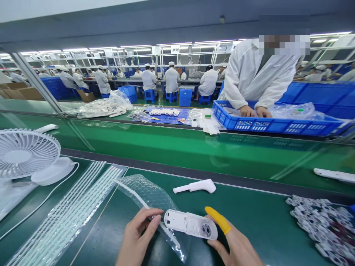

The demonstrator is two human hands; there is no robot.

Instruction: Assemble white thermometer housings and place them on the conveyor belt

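At the near edge of the green bench, the left hand [135,236] pinches a clear bubble bag [151,199] between thumb and fingers. Just right, the white shell [190,224], long and flat with a round grey hole at its right end, lies in the right hand [235,242], loosely closed, yellow-capped forefinger raised.
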